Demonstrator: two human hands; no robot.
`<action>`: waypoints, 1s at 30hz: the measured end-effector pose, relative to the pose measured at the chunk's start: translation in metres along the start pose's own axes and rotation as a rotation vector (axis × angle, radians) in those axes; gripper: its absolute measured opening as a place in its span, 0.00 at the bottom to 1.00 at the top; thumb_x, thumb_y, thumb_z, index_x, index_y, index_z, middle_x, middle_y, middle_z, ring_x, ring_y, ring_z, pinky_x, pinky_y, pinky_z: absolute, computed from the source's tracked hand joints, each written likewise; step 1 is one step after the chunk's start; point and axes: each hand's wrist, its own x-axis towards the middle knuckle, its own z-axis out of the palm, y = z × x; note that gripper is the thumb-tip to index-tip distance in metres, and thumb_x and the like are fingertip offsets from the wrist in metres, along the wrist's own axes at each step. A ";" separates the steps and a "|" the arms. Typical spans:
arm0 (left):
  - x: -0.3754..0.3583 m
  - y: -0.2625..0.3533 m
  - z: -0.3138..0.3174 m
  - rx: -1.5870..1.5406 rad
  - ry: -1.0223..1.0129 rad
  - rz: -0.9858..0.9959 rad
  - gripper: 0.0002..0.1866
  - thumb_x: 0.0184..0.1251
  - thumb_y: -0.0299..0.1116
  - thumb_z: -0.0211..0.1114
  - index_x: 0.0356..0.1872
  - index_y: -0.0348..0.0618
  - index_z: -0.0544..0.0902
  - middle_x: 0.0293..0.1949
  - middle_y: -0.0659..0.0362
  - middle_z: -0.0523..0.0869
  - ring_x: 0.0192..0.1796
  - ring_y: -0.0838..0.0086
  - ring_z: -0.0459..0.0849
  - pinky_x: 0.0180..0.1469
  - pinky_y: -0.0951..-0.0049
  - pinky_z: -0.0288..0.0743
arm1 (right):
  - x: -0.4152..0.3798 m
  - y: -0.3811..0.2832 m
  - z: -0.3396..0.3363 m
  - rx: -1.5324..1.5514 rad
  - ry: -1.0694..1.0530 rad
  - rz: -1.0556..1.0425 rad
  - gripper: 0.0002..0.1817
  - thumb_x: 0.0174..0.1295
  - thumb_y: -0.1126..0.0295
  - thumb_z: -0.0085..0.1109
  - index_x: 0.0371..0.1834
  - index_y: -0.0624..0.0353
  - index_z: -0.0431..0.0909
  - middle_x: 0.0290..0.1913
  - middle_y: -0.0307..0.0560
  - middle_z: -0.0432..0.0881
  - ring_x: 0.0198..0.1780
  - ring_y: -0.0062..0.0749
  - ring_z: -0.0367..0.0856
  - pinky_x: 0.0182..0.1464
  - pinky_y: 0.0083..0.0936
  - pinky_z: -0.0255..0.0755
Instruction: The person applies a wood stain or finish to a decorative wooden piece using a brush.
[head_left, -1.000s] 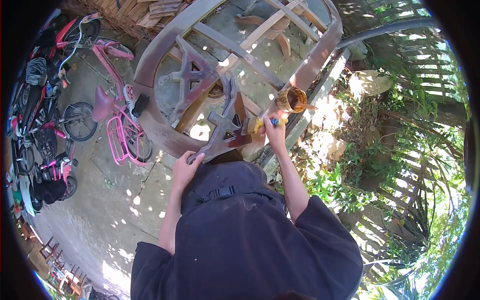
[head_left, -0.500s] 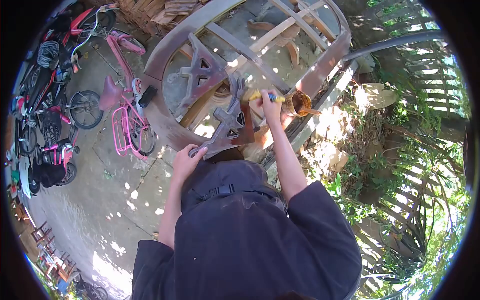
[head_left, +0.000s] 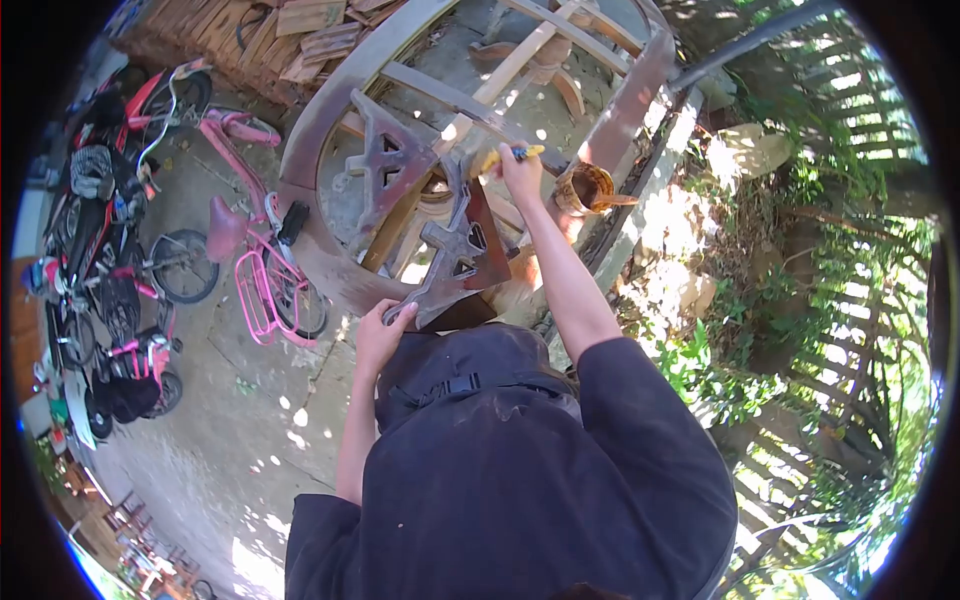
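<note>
My left hand (head_left: 384,332) is closed on the near end of a carved wooden panel (head_left: 448,262) with cut-out shapes, tilted in front of my waist. My right hand (head_left: 520,176) grips a yellow-handled paintbrush (head_left: 512,156) at the panel's far end; its bristles are hard to make out there. The panel's side face is wet-looking red-brown. A second carved panel (head_left: 388,165) of like shape rests farther off on a large round wooden frame (head_left: 318,240). Right of my right hand, a stained pot (head_left: 585,188) holds brown liquid, with a stick across its rim.
A pink bicycle (head_left: 262,235) stands on the concrete at left, beside several other bikes and motorbikes (head_left: 105,240). Stacked wood pieces (head_left: 225,55) lie at the back. Along the right run a low concrete edge (head_left: 640,215), plants and a slatted fence (head_left: 820,400).
My right hand and the paintbrush have shifted slightly up along the panel toward its far end. My left hand keeps its hold on the panel. The whole view has tilted a little.
</note>
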 end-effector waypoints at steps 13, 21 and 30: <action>-0.001 0.003 -0.001 0.050 -0.001 -0.010 0.31 0.67 0.63 0.73 0.50 0.41 0.91 0.37 0.48 0.93 0.42 0.59 0.93 0.49 0.62 0.83 | -0.081 0.035 -0.071 0.145 -0.096 0.114 0.12 0.73 0.66 0.65 0.36 0.63 0.80 0.20 0.42 0.83 0.18 0.25 0.81 0.21 0.25 0.74; -0.010 0.018 0.002 0.068 0.054 0.076 0.29 0.66 0.60 0.75 0.51 0.42 0.91 0.38 0.49 0.94 0.42 0.58 0.94 0.48 0.62 0.84 | -0.024 -0.002 -0.031 -0.118 0.038 -0.010 0.16 0.73 0.59 0.66 0.34 0.61 0.81 0.21 0.45 0.86 0.22 0.27 0.86 0.30 0.29 0.78; -0.031 0.087 -0.016 0.117 0.144 0.168 0.22 0.67 0.50 0.75 0.51 0.42 0.89 0.34 0.48 0.93 0.38 0.58 0.94 0.44 0.64 0.83 | 0.016 -0.026 -0.002 -0.409 -0.084 -0.146 0.19 0.70 0.55 0.65 0.34 0.62 0.81 0.25 0.57 0.87 0.28 0.48 0.90 0.37 0.41 0.81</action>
